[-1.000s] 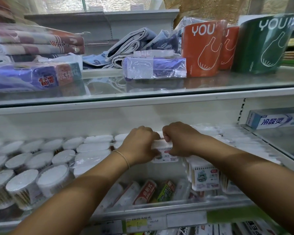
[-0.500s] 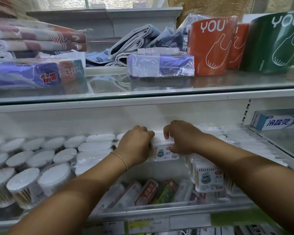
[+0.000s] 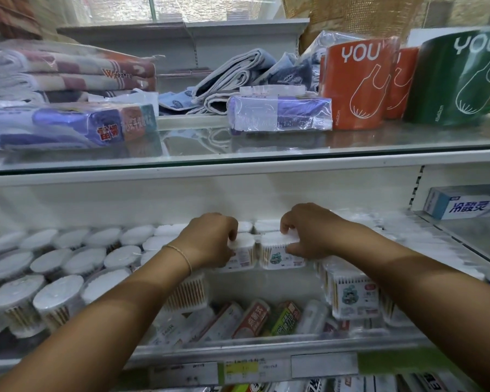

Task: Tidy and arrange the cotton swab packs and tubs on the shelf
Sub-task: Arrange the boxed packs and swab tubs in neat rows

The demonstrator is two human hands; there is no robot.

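On the middle shelf, two square clear tubs of cotton swabs stand side by side near the back. My left hand [image 3: 210, 240] grips the left square tub [image 3: 242, 254]. My right hand [image 3: 306, 232] grips the right square tub [image 3: 277, 251], which has a cartoon label. Several round cotton swab tubs [image 3: 60, 295] with white tops fill the shelf's left side. Another square tub [image 3: 354, 295] stands at the front right. White swab packs [image 3: 425, 236] lie along the right.
A glass shelf [image 3: 266, 154] above carries folded towels [image 3: 68, 75], a wrapped pack [image 3: 280, 114] and orange and green bag rolls [image 3: 359, 83]. Below the glass shelf floor lie tubes and packs [image 3: 252, 318]. A toothpaste box [image 3: 464, 203] sits at right.
Both hands moved back and a little apart on the shelf. One tub was between them earlier; now each hand holds its own square tub, side by side.
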